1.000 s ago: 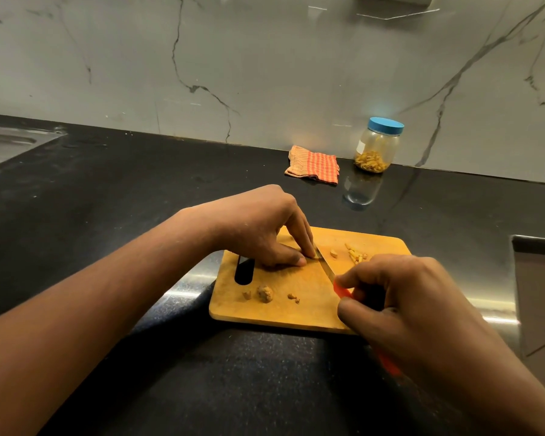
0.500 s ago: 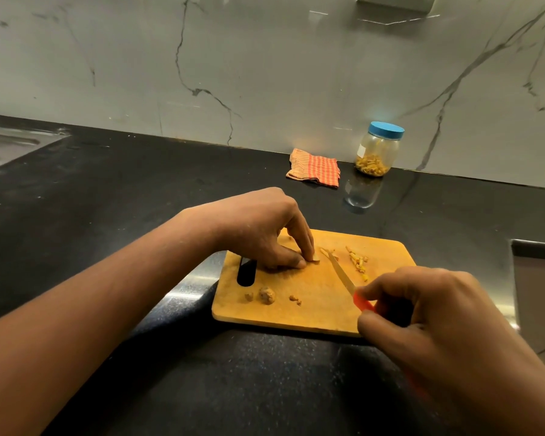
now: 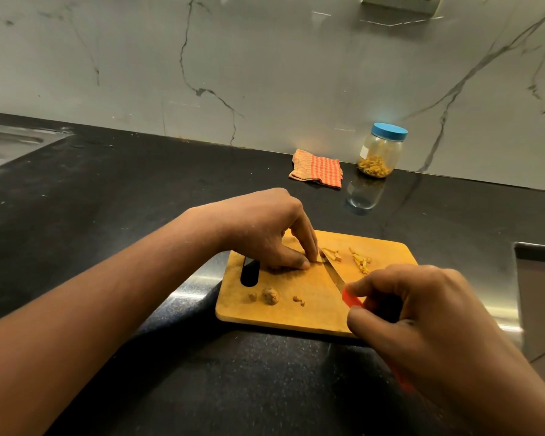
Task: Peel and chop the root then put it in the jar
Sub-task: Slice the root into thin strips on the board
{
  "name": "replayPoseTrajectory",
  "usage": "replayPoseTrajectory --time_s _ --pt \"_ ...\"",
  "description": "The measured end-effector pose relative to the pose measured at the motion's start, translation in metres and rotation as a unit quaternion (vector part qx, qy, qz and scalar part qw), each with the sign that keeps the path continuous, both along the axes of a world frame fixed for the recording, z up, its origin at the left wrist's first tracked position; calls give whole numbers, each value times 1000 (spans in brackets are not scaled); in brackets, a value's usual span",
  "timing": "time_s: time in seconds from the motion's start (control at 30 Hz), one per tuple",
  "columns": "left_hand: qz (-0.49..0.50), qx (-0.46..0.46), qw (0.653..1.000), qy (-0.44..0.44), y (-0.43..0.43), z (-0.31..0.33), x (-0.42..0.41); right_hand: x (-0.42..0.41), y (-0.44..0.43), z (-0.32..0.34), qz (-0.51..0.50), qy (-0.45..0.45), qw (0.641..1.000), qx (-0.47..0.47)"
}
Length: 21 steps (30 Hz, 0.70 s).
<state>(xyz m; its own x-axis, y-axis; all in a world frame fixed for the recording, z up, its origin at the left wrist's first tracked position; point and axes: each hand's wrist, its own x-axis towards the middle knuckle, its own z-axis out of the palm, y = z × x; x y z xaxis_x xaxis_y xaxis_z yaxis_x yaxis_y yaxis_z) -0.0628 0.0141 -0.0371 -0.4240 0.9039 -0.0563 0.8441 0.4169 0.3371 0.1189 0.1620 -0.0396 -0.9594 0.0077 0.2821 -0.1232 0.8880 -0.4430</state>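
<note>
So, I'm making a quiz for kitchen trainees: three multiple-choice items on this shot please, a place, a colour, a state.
1. Where does the jar stand? A on a shelf; B at the wall, right of the checked cloth; C in the sink.
2. What colour is the jar's lid? A red; B green; C blue.
3. What is the right hand doing? A gripping the knife; B lying flat; C lifting the jar.
Key: 1 B, it stands at the back beside the cloth. 2 C, the lid shows blue. 3 A, its fingers curl round the knife while the left hand pins the root.
</note>
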Motion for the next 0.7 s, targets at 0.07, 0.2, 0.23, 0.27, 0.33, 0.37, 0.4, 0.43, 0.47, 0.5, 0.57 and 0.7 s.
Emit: replayPoseTrajectory --time_s 0.07,0.2,0.23,0.27,0.33,0.37,0.4,0.43,0.47,0.5,0.57,0.7 --pt "1 1 1000 -1 0 0 0 -1 -1 -1 -2 -2 1000 4" --pt "-1 1 1000 12 0 0 0 -6 -3 -3 1 -8 1000 5" --pt "-2 0 1000 15 0 0 0 -8 -3 -3 -1 -9 1000 5" --pt "-1 -1 1000 15 0 0 0 -10 -3 -3 -4 -10 1000 5" --pt "1 -1 1000 14 0 1 1 -13 -1 -4 -8 -9 1000 1" --pt "2 -1 1000 16 1 1 1 -14 -1 -4 -8 -8 1000 -3" --pt "3 -2 1000 18 1 1 1 -13 0 -4 -8 -8 1000 -6" --pt "3 -4 1000 19 1 1 2 -11 0 -4 -7 -9 1000 -9" --pt "3 -6 1000 20 1 1 2 -9 1 -3 -5 -13 1000 -11" --pt "4 -6 1000 19 1 1 2 -6 2 -3 -4 -17 1000 -11" --pt "7 -7 1000 16 0 1 2 1 3 0 -3 -21 1000 -7" --pt "8 -4 1000 12 0 1 2 9 7 4 -10 -17 1000 5"
